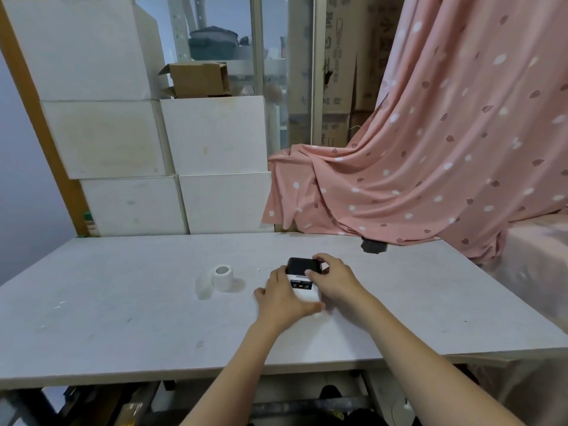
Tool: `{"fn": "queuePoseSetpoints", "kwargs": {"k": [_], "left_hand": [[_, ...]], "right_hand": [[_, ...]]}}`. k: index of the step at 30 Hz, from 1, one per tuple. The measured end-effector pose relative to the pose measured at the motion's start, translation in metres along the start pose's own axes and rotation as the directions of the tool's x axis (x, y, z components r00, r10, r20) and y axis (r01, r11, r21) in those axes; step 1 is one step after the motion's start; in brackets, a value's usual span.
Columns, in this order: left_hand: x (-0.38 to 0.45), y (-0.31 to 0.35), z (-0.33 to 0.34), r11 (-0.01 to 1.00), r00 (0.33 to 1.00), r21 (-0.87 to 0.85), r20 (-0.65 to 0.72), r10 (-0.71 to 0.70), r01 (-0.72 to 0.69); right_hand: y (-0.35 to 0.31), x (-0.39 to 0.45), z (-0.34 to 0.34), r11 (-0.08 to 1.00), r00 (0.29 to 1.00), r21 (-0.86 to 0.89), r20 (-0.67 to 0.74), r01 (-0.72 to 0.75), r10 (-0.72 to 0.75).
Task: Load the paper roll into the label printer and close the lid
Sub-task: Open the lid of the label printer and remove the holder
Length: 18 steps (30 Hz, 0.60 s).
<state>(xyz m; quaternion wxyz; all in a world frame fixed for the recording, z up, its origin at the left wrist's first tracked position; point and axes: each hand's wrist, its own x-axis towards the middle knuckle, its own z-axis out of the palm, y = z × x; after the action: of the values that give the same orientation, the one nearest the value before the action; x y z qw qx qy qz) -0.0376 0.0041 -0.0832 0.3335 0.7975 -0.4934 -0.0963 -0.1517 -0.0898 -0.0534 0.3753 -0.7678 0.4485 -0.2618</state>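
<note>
A small label printer with a white body and a black lid part sits on the white table near its middle. My left hand wraps the printer's near left side. My right hand holds its right side, fingers on the black lid. Whether the lid is raised I cannot tell. The white paper roll lies on its side left of the printer, apart from both hands, with a loose strip of paper curling off its left.
Stacked white boxes stand behind the table's far left edge. A pink spotted cloth drapes over things at the back right and touches the table's far edge. A dark patch marks the tabletop there.
</note>
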Motion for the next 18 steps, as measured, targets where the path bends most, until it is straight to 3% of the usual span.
{"fn": "queuePoseSetpoints", "kwargs": {"k": [6, 10, 18], "left_hand": [[0.009, -0.008, 0.0, 0.998, 1.0, -0.063, 0.015, -0.004, 0.005], [0.016, -0.023, -0.012, 0.981, 0.998, -0.193, 0.059, -0.005, 0.017], [0.02, -0.03, -0.007, 0.961, 0.995, -0.275, -0.084, -0.051, 0.026]], "right_hand": [[0.005, 0.0, 0.008, 0.999, 0.994, 0.032, -0.107, 0.035, -0.032], [0.022, -0.005, 0.014, 0.985, 0.996, 0.16, -0.067, 0.062, -0.052], [0.03, -0.011, 0.018, 0.978, 0.996, 0.192, -0.037, 0.082, -0.076]]}}
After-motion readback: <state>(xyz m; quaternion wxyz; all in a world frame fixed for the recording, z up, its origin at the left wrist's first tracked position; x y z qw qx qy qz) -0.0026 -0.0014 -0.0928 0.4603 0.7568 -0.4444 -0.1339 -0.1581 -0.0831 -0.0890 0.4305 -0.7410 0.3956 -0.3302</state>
